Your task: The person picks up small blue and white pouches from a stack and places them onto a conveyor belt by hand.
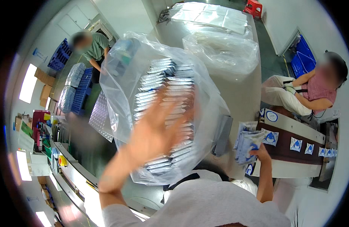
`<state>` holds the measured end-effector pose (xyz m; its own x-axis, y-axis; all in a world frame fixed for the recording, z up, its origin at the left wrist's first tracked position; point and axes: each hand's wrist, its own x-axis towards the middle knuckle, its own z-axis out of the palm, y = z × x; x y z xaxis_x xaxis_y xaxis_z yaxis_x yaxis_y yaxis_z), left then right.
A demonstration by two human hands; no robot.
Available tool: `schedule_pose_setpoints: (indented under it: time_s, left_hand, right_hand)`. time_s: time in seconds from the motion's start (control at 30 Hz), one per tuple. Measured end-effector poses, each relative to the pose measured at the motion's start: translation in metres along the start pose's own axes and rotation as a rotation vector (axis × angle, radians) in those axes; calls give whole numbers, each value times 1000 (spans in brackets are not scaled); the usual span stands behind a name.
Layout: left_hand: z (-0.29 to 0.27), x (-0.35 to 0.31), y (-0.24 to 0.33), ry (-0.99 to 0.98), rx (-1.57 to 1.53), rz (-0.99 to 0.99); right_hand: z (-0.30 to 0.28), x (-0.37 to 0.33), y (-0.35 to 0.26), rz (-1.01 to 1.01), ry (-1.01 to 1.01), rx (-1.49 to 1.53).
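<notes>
Bare left forearm (117, 170) angled up from 7 o'clock; left hand (156, 124) near centre, blurred, fingers splayed. Bare right forearm (266, 182) at 4 o'clock; right hand (262, 152) gripping, fingers curled.

wht wall (276, 24) R | grn-gry flr (266, 41) | gry tbl (237, 89) ctr | red stool (253, 8) bk | brt panel (27, 84) L
</notes>
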<state>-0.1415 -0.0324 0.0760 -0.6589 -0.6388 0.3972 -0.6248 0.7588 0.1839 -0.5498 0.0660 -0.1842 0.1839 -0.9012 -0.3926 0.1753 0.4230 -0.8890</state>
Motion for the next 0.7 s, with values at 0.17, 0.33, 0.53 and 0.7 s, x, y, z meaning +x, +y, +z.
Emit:
schedule_pose_setpoints:
  time_s: [0.17, 0.33, 0.53, 0.7]
  left_hand:
    - [30, 92, -152, 40, 930, 219]
    - [24, 173, -202, -146, 896, 112]
    - [0, 169, -226, 6, 836, 14]
    - [5, 176, -225, 65, 792, 25]
  right_hand:
    - [146, 113, -83, -401, -777, 256]
    - [268, 237, -141, -537, -359, -173]
    - [260, 337, -192, -876, 134, -1568]
    - [240, 387, -110, -459, -97, -1935]
